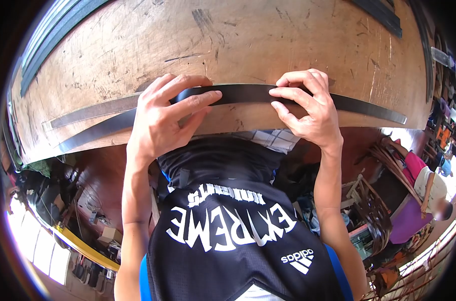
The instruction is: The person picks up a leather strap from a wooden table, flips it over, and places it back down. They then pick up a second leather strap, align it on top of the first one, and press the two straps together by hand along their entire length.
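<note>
A long black strip, which looks like belt leather, curves across the wooden table in front of me. My left hand is closed around it, index finger on top and thumb by the near edge; the strip bends up under these fingers. My right hand straddles the strip with curled fingers, fingertips and thumb at its two edges. Left of my left hand, the black strip lies apart from a brown strip behind it. On the right, the black strip runs out to a squared end with a pale edge.
More dark strips lie along the table's far left, and another dark strip lies at the far right. The scratched tabletop ends just before my body. A person is at the right, near wooden racks.
</note>
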A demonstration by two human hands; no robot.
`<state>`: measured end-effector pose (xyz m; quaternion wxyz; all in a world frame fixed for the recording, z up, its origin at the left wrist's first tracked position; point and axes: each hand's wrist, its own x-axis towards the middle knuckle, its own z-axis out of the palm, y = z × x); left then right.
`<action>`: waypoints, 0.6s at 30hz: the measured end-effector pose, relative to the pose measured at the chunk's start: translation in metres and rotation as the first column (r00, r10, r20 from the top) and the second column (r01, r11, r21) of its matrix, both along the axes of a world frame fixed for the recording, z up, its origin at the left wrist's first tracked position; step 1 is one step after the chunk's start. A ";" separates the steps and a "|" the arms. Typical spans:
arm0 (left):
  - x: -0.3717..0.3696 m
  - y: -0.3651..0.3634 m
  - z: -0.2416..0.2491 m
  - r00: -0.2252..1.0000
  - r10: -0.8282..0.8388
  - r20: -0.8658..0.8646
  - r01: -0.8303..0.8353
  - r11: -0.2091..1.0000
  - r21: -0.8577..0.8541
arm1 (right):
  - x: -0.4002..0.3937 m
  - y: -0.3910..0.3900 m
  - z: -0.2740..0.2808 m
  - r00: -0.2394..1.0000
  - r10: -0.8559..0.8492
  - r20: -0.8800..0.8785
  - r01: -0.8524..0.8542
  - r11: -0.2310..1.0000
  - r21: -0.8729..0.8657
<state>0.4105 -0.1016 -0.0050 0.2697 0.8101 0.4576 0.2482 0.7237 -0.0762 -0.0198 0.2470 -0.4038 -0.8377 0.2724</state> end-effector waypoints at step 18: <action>0.001 0.000 0.002 1.000 0.002 -0.031 -0.002 1.000 -0.021 | -0.021 -0.002 -0.002 0.999 0.024 -0.026 -0.024 1.000 -0.014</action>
